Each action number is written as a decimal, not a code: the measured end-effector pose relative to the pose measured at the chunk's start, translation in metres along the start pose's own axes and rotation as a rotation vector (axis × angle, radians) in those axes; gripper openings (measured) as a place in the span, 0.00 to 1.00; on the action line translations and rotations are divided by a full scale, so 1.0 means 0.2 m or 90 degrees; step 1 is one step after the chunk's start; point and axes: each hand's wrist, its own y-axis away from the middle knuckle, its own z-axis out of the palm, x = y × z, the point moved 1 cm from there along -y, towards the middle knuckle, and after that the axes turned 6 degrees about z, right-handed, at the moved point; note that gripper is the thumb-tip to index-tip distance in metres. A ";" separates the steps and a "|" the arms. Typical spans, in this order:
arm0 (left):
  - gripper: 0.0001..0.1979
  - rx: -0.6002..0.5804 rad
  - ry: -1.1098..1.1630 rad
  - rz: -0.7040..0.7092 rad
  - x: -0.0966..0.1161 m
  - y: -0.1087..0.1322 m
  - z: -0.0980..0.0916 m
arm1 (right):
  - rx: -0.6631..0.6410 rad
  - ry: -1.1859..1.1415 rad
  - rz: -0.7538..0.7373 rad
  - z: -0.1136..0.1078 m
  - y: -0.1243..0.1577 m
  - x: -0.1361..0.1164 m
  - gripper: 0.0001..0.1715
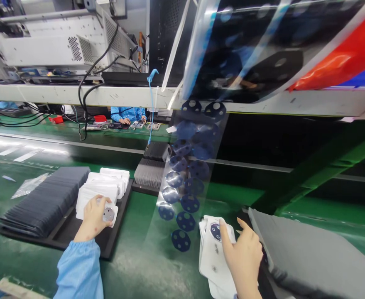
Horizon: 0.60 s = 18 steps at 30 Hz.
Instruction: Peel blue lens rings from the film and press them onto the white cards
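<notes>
At the left, my left hand [93,218] grips a white card [115,216] with a grey round part showing near its top. Behind that hand lies a fanned pile of white cards [103,182] on a black tray [107,245]. On the right, my right hand [243,253] rests over a small stack of white cards [211,259], its thumb on the top card beside a dark round piece [215,231] with holes. Its fingers are apart. Between my hands hangs a clear sheet [157,224] bearing two columns of dark round stickers [185,221].
Dark thin pieces stand in a long row [51,199] at the left. Another row [151,172] sits behind the clear sheet. A grey stack [313,249] is at the right. A white shelf edge [123,97] crosses above. Across the bench, a person's blue sleeves [128,113] show.
</notes>
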 end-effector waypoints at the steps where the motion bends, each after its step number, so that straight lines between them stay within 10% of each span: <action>1: 0.24 0.004 -0.001 0.001 0.00 -0.01 0.00 | -0.001 -0.014 0.002 0.00 0.00 0.00 0.57; 18: 0.14 0.085 0.015 0.040 0.01 -0.03 -0.07 | -0.028 -0.168 0.011 0.04 0.04 -0.04 0.35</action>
